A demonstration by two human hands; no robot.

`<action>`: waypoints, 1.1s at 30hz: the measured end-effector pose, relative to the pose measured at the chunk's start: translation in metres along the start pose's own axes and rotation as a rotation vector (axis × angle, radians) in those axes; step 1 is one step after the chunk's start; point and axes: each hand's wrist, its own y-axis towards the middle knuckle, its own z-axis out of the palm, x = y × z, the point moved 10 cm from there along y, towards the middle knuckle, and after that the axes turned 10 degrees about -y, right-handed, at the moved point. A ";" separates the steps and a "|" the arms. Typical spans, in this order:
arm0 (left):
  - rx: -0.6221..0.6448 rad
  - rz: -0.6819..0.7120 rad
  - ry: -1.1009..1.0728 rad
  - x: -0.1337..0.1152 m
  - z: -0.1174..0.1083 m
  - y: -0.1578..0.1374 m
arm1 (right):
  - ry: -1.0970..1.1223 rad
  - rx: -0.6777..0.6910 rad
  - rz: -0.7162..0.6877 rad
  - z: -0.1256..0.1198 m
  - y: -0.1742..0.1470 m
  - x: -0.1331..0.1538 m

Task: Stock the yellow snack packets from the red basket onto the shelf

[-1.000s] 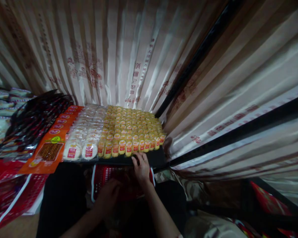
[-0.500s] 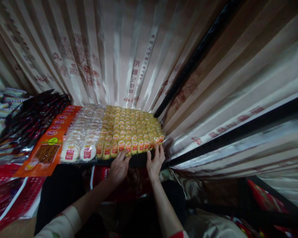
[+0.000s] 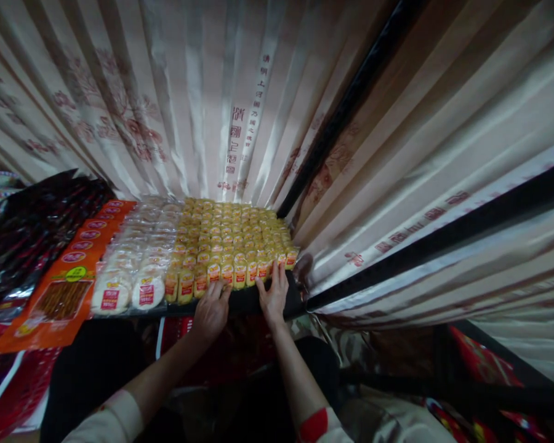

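Rows of small yellow-wrapped snack packets point(image 3: 233, 237) with red and white labels stand packed together on a black shelf edge point(image 3: 247, 301). My left hand point(image 3: 211, 309) rests its fingertips against the bottoms of the front-row packets, left of the middle, with the thumb a little apart. Near the right end of the same row, my right hand point(image 3: 274, 298) has its fingers spread and touches the packets' fronts. Neither hand is wrapped around a packet. Left of the yellow ones lie clear-wrapped round white cakes point(image 3: 148, 291) in two columns.
An orange snack bag point(image 3: 64, 295) and a heap of dark shiny packets point(image 3: 41, 234) lie further left. Pleated printed curtains point(image 3: 198, 98) hang behind, crossed by a black pole point(image 3: 346, 98). A red basket point(image 3: 23, 394) is low at the left.
The camera view has shifted, so the goods appear further left and the curtain has moved across. My right hand has slid slightly left along the front row. My left hand stays at the packets.
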 end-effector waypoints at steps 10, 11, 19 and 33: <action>-0.020 0.039 0.002 -0.005 -0.004 -0.010 | 0.034 0.003 0.008 0.000 -0.001 0.003; -0.009 0.041 0.001 -0.005 -0.003 -0.011 | 0.038 0.011 0.008 0.002 0.000 0.005; 0.047 0.044 -0.063 0.000 0.001 -0.010 | 0.034 0.026 -0.006 0.004 0.004 0.011; 0.470 -0.110 -0.389 0.024 0.048 -0.110 | 0.268 0.427 -0.092 0.001 -0.095 0.045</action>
